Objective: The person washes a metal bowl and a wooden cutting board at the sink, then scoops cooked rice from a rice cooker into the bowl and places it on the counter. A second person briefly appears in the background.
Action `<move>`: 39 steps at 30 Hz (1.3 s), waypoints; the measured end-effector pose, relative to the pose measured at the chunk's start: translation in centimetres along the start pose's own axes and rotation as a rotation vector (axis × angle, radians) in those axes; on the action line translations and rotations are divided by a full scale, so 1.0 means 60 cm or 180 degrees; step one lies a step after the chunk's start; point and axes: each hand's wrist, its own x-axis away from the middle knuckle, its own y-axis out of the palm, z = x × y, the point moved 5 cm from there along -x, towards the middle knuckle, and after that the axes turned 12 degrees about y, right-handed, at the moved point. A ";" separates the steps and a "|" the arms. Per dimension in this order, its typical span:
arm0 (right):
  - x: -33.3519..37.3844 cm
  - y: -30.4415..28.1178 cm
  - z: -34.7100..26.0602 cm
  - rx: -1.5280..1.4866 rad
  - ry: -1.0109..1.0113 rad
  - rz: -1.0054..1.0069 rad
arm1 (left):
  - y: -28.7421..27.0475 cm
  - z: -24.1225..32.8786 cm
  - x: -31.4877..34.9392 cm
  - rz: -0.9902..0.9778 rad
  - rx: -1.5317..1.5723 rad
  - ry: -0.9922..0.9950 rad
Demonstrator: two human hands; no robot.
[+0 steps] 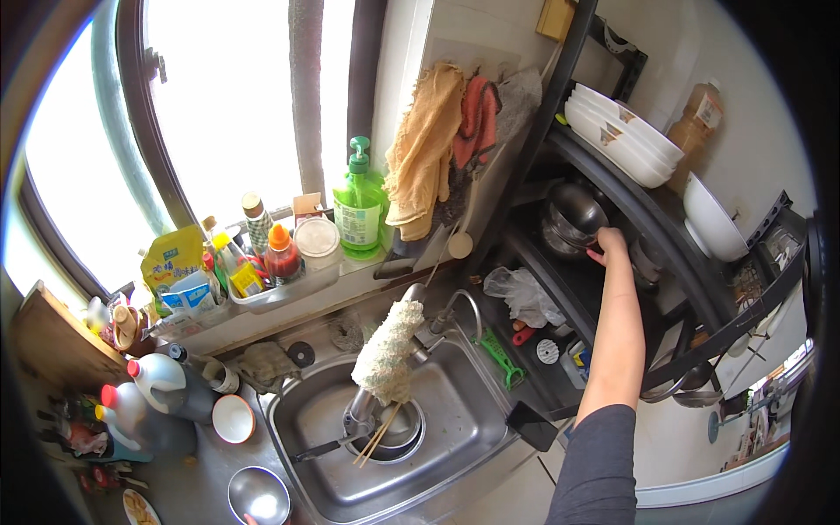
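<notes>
My right arm reaches up to the dark middle shelf of the rack. There my right hand is closed at the rim of a stack of metal bowls, its fingers partly hidden. At the lower edge, only a fingertip of my left hand shows, at the near rim of a shiny metal bowl that it appears to grip. Inside the steel sink are a metal pot with a dark handle and a pair of wooden chopsticks. A faucet wrapped in pale cloth hangs above them.
White dishes are stacked on the upper shelf, beside a white bowl. A green pump bottle and condiments line the window sill. Large jugs and a white bowl stand left of the sink. A green peeler lies right.
</notes>
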 end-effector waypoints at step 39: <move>0.521 -0.002 0.592 0.0012 -0.0201 -0.2394 | -0.216 0.004 -0.004 0.0206 0.1121 0.0245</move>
